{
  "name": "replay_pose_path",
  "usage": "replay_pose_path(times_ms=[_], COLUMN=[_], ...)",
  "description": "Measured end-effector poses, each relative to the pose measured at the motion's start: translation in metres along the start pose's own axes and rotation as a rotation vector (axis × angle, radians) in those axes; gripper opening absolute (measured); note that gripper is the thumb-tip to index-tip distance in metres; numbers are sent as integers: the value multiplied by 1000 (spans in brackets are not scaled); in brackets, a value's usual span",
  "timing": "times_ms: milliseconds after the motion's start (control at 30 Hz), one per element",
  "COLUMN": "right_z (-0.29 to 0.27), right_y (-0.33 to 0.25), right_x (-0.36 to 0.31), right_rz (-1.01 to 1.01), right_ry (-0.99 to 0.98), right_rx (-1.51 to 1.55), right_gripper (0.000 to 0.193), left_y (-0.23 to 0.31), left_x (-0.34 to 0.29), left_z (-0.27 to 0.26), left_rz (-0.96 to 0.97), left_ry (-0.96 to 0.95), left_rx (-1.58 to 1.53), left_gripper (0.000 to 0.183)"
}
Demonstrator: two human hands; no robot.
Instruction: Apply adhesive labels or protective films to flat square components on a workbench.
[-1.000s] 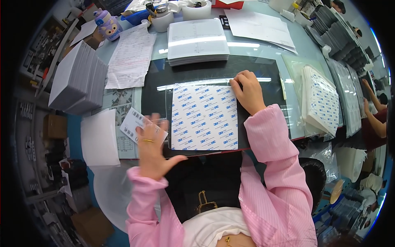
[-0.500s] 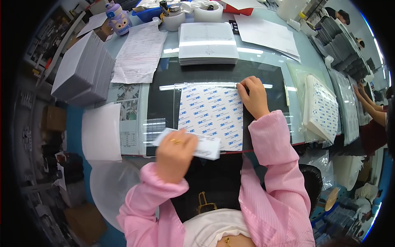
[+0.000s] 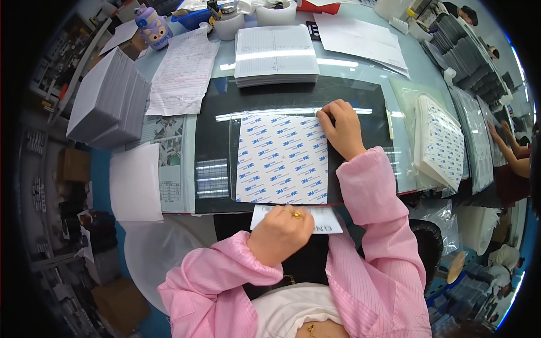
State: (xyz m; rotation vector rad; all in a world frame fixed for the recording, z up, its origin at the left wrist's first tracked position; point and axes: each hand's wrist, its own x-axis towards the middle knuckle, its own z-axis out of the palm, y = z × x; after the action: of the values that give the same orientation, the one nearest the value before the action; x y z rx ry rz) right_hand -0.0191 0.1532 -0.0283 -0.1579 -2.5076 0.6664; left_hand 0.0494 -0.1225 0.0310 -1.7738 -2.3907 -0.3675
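Patterned sheet [image 3: 282, 159]: lay roughly square on the black mat [image 3: 214, 135], no clear long axis.
White card [image 3: 329, 225]: ran left to right just below the sheet's near edge.
Left hand [image 3: 282, 234]: gripped the card; the sheet lay directly ahead.
Right hand [image 3: 342, 128]: nearer, curled at the sheet's far right corner; pinching or not, I couldn't tell.

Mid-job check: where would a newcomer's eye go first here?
Probably to the blue-printed white sheet on the black mat, near the picture's middle, with the right hand at its upper right corner. Just below the sheet, the left hand holds a white card. At upper left stands a purple drinking bottle.
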Motion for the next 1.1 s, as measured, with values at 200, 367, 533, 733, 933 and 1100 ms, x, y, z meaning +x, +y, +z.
replay_pose_path(times_ms=[200,367,533,733,933,1100], right_z=[0,-1,-2,-4,-7,-19], right_y=[3,2,-5,-12,-8,7], right_x=[-2,-2,-2,-1,-6,-4], right_rz=[-19,-2,-55,-42,19,386], right_ry=[16,3,58,73,34,-47], right_rx=[16,8,-60,-148,-195,418], right_gripper=[13,12,10,15,31,51], left_y=[25,5,-92,-93,-4,-24], left_x=[-5,-12,-37,-47,0,1], left_z=[-17,-42,-36,-6,33,15], left_rz=[-57,-284,-695,-691,-156,-144], left_ry=[-87,73,216,-17,116,495], left_rx=[-188,-40,258,201,-204,-284], left_gripper=[13,14,26,85,59,29])
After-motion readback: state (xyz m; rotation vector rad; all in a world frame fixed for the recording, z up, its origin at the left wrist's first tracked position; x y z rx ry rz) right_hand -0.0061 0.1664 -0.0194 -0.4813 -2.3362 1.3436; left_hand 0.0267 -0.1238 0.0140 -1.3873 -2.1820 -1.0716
